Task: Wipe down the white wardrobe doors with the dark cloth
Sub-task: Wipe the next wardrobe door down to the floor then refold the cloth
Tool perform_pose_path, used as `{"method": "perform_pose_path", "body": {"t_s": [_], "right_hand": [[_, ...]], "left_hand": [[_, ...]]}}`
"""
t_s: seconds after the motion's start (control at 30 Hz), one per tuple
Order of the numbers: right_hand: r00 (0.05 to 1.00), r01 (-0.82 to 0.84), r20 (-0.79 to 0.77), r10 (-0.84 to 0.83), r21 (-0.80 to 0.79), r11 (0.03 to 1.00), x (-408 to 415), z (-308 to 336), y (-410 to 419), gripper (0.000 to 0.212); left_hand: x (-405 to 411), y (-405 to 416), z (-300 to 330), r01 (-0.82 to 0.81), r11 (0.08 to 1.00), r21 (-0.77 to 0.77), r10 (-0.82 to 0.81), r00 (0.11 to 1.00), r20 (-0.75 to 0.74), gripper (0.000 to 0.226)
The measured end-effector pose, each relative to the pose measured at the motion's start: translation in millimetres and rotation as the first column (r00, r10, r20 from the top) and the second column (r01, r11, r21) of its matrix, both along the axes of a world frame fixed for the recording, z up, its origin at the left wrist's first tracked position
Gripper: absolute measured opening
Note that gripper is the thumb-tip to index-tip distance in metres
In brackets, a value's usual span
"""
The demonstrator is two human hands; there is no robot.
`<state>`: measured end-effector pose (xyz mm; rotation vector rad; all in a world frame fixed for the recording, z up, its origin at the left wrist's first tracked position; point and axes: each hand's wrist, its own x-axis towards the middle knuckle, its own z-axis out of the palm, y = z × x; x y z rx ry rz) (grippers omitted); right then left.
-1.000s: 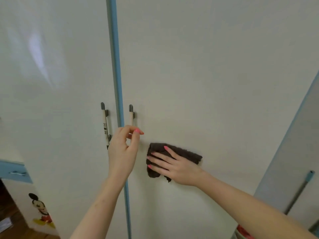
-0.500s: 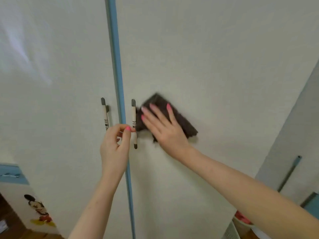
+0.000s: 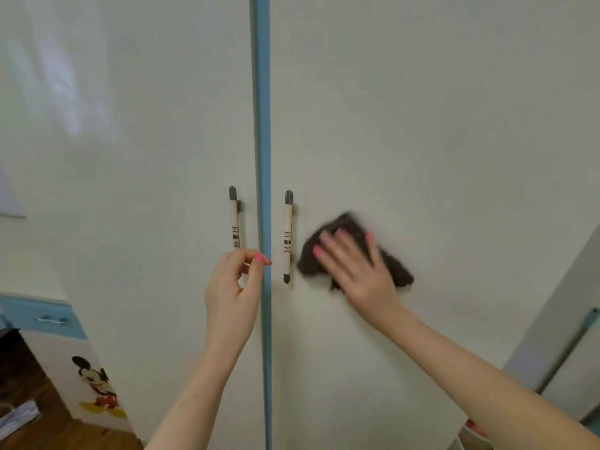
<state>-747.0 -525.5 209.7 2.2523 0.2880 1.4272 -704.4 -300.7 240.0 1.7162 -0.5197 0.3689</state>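
Pressing the dark cloth [image 3: 354,251] flat on the rt wardrobe door [image 3: 422,125], rt hand [image 3: 357,271] lay splayed; handle [image 3: 288,235] at its 9 o'clock. Lt hand [image 3: 233,287] hovered loosely curled, empty.

A home, most likely a child's bedroom: tall white wardrobe doors [image 3: 406,125] with a blue strip [image 3: 262,125] between them, a cartoon mouse sticker [image 3: 97,389] on low white furniture at lower left, and a wooden floor [image 3: 65,433] below
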Motion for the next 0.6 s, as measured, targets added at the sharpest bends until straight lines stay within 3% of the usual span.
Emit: {"method": "perform_pose_path", "body": {"t_s": [0.07, 0.17, 0.23, 0.3, 0.37, 0.43, 0.5, 0.6], "right_hand": [[0.978, 0.045, 0.188, -0.084, 0.201, 0.978, 7, 31, 7, 0.047], [0.97, 0.093, 0.2, -0.135, 0.206, 0.974, 15, 15, 15, 0.046], [0.992, 0.113, 0.044, -0.116, 0.082, 0.99, 16, -37, 18, 0.043], [0.977, 0.104, -0.167, -0.13, -0.156, 0.982, 12, -96, 22, 0.043], [0.899, 0.061, -0.364, -0.242, -0.442, 0.895, 8, -136, 25, 0.045], [0.82, -0.007, -0.454, -0.35, -0.618, 0.786, 11, -147, 26, 0.046], [0.827, -0.058, -0.455, -0.329, -0.652, 0.756, 17, -134, 22, 0.044], [0.904, -0.091, -0.401, -0.148, -0.52, 0.85, 21, -97, 12, 0.048]], "left_hand": [[-1, -1, -3, 0.003, 1.0, -0.003, -0.003, 1.0, -0.016, 0.02], [-2, 1, -8, 0.007, 1.0, -0.014, -0.007, 1.0, -0.026, 0.02], [-2, 3, -11, -0.001, 1.0, -0.015, 0.0, 1.0, -0.023, 0.02], [-2, 7, -13, -0.01, 1.0, -0.007, 0.01, 1.0, -0.011, 0.022], [-4, 9, -13, -0.009, 1.0, 0.02, 0.009, 1.0, 0.004, 0.023], [-5, 10, -12, -0.003, 0.999, 0.04, 0.002, 1.0, 0.015, 0.023], [-5, 10, -10, 0.0, 0.999, 0.049, -0.001, 1.0, 0.03, 0.02], [-1, 8, -6, -0.002, 0.999, 0.048, 0.001, 1.0, 0.025, 0.02]]}}
